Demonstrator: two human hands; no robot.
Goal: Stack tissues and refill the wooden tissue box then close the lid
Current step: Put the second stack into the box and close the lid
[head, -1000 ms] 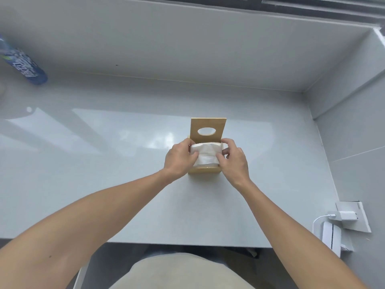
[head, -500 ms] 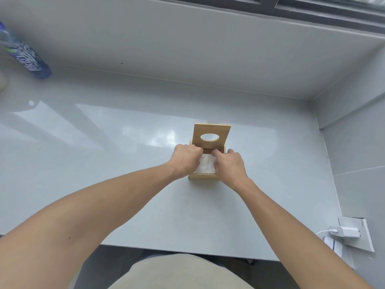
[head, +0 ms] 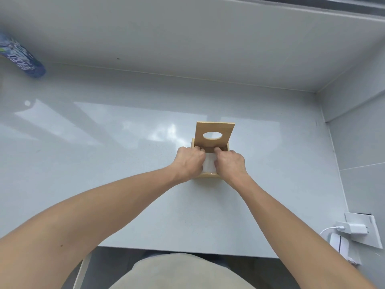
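Observation:
A small wooden tissue box [head: 208, 175] stands on the grey counter, its lid [head: 214, 133] with an oval hole raised upright at the back. A white stack of tissues [head: 209, 165] lies inside the box, only a strip showing between my hands. My left hand [head: 188, 162] and my right hand [head: 230, 164] are both over the box opening, knuckles up, fingers curled down onto the tissues. The fingertips are hidden inside the box.
A blue-labelled bottle [head: 20, 59] lies at the far left of the counter [head: 125, 163]. A wall meets the counter at the right, with a socket plate and white charger [head: 354, 230] low down. The counter's front edge runs just below my forearms.
The tissue stack, held above the box rim a second ago, has gone down into the box. Both hands followed it down and moved closer together over the opening.

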